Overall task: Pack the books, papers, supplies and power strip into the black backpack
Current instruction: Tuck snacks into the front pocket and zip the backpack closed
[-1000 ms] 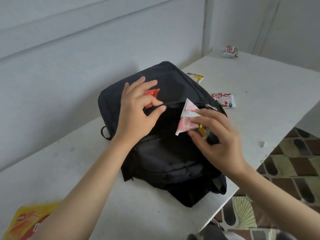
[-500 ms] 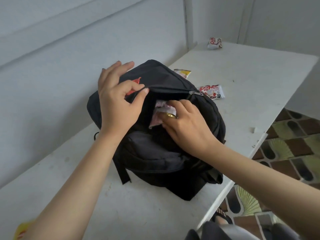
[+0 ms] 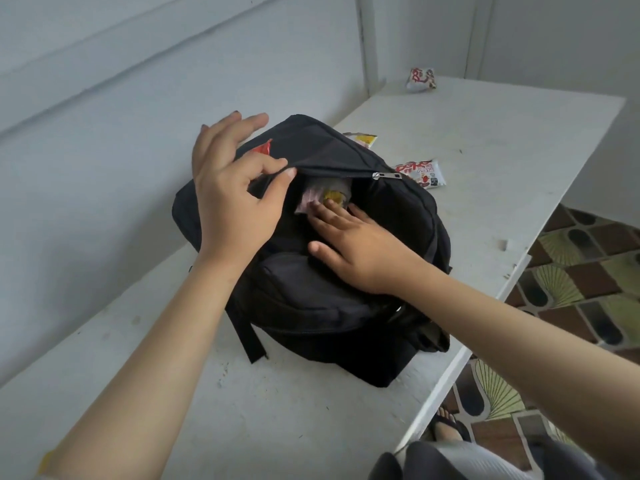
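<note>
Black backpack (image 3: pixel 311 289) is laid on white table (image 3: pixel 485 140), mouth pinched open by left hand (image 3: pixel 232 202); pink packet (image 3: pixel 311 195) is pressed inside by flat-fingered right hand (image 3: pixel 363 251); three snack packets (image 3: pixel 420 173) are left outside

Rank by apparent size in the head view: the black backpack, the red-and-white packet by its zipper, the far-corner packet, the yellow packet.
1. black backpack, far largest.
2. red-and-white packet.
3. far-corner packet, but it lies farther off, so unsure against 2.
4. yellow packet, partly hidden behind the backpack, so unsure.
</note>
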